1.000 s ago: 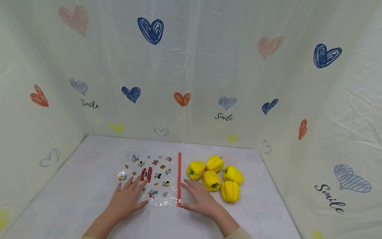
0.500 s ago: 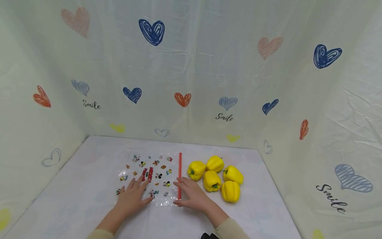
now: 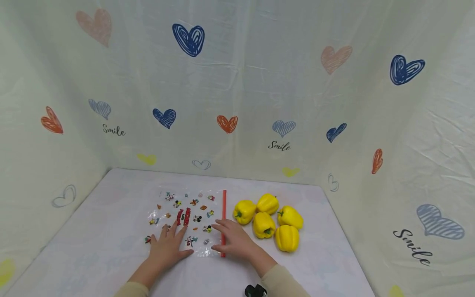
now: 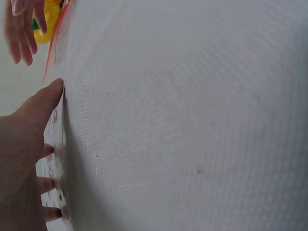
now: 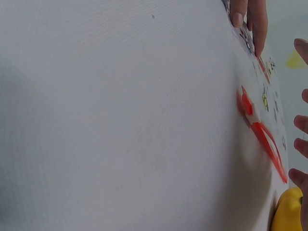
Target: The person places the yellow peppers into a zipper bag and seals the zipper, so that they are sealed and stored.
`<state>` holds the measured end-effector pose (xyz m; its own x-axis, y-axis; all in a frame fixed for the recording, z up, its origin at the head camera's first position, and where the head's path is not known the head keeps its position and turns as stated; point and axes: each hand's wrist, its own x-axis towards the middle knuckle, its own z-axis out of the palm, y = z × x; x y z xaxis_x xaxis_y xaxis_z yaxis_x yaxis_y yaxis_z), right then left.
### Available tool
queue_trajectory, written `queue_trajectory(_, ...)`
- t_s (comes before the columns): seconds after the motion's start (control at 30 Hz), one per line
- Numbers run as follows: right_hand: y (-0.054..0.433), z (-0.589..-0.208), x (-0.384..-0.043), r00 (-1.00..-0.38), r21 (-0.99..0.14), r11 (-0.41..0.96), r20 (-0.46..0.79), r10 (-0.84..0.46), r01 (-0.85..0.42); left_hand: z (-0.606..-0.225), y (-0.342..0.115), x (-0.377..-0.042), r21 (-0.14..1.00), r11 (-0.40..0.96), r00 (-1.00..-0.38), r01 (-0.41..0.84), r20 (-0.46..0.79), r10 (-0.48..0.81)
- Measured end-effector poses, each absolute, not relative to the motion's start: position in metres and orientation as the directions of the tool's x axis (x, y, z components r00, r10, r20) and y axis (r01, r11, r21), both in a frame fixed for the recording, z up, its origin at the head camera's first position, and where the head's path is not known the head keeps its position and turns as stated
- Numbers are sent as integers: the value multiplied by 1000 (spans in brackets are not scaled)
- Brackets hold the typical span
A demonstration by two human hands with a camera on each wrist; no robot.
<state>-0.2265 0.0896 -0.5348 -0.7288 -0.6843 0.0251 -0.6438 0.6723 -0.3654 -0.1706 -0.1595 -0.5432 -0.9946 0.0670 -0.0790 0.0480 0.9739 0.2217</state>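
A clear zip bag (image 3: 198,212) with cartoon prints lies flat on the table, its red zip edge (image 3: 224,202) towards the right. My left hand (image 3: 167,249) rests on the bag's near left part with spread fingers; in the left wrist view the thumb (image 4: 45,101) and fingertips touch the plastic. Over the zip edge, my right hand (image 3: 237,243) reaches with parted, lightly bent fingers and holds nothing. The right wrist view shows its fingertips (image 5: 301,123) apart from the red zip (image 5: 264,137). Several yellow bell peppers (image 3: 264,225) sit right of the bag.
White cloth covers the table (image 3: 92,231). A pale curtain (image 3: 241,82) printed with hearts encloses it at the back and sides. A small black device (image 3: 255,290) shows beside the right sleeve (image 3: 283,282).
My right hand has moved left, from beside the red zip edge to over it. My left hand has shifted slightly right and nearer me on the bag. The peppers stay put.
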Motion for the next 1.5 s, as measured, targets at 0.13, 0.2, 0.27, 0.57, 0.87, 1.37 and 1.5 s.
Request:
queue_trajectory(0.13, 85, -534, -230, -723, -352, 669, 35, -690, -655, -544, -164, -173, 202, 977, -993, 70, -82, 88)
queue_trajectory(0.2, 83, -533, -232, -721, -351, 665, 45, -691, -659, -544, -168, -174, 198, 976, -992, 90, -73, 106)
queue_trajectory(0.27, 81, -533, -234, -719, -353, 661, 55, -692, -663, -544, -173, -174, 203, 972, -990, 118, -56, 132)
queue_trajectory(0.57, 73, -535, -243, -717, -364, 655, 55, -695, -662, -544, -200, -173, 218, 943, -964, 253, -25, 264)
queue_trajectory(0.87, 66, -538, -254, -699, -363, 637, 61, -712, -680, -545, -221, -175, 258, 919, -940, 299, -88, 330)
queue_trajectory(1.37, 53, -553, -263, -679, -396, 619, 17, -734, -679, -533, -245, -188, 319, 872, -889, 371, -148, 433)
queue_trajectory(1.5, 51, -554, -267, -661, -373, 609, 15, -750, -700, -533, -248, -193, 323, 877, -889, 356, -174, 424)
